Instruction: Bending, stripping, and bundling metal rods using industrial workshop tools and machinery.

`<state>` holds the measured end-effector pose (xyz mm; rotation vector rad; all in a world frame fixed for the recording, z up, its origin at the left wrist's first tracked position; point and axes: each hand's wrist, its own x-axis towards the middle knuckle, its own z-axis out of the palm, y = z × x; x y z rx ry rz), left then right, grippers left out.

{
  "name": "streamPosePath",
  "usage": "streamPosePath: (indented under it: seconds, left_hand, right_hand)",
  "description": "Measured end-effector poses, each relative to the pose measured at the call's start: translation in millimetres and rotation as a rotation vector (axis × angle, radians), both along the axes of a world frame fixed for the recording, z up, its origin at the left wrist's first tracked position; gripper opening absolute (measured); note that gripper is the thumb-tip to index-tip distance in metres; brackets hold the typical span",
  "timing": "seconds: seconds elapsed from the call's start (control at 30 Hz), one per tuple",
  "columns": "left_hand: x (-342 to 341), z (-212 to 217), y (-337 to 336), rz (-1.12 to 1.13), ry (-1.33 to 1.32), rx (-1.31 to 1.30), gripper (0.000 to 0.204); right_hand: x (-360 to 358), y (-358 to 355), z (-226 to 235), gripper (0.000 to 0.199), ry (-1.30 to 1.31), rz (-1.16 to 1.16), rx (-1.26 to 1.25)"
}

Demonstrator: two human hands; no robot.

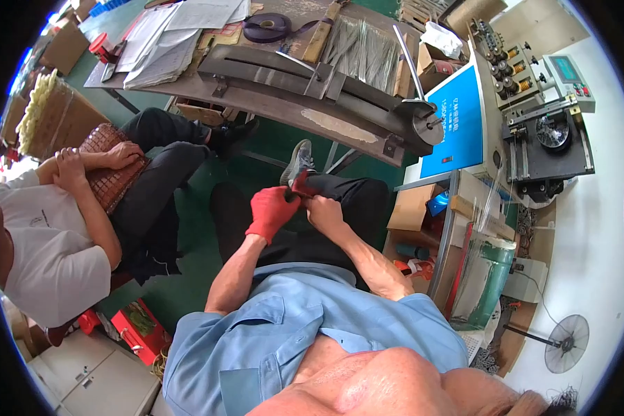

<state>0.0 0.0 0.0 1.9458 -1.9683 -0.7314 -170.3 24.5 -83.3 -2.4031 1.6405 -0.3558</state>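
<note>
My left hand (272, 212) wears a red knit glove and is closed, its fingertips meeting my right hand over my lap. My right hand (325, 214) is bare, its fingers pinched together. Between the two hands a second red glove (302, 186) sticks up, crumpled, with a darker part near my right fingers. Both hands seem to grip it, though the fingertips partly hide one another.
A workbench (340, 125) stands ahead, bearing a long metal fixture, thin metal strips, purple ribbon (266, 28) and papers (170, 38). A seated person (55, 229) is at the left. At the right are a blue-panelled machine (454, 125) and a fan (566, 343).
</note>
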Motion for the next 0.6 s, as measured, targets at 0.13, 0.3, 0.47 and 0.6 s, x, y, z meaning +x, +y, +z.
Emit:
streamPosePath:
  seconds: [0.13, 0.3, 0.47, 0.6]
  left_hand:
    - [-10, -10, 12, -0.188, 0.081, -0.078, 0.03]
    - [2, -28, 30, -0.368, 0.069, -0.028, 0.028]
    - [-17, -16, 21, -0.493, 0.128, -0.051, 0.026]
    - [-33, -10, 24, -0.599, 0.147, -0.175, 0.027]
  right_hand:
    - [-5, -32, -19, 0.025, -0.635, -0.268, 0.482]
    - [6, -30, 5, 0.018, -1.715, -0.522, 1.184]
    - [8, -20, 3, 0.02, -1.176, -0.425, -0.006]
    - [-16, -31, -7, 0.028, -1.357, -0.442, 0.187]
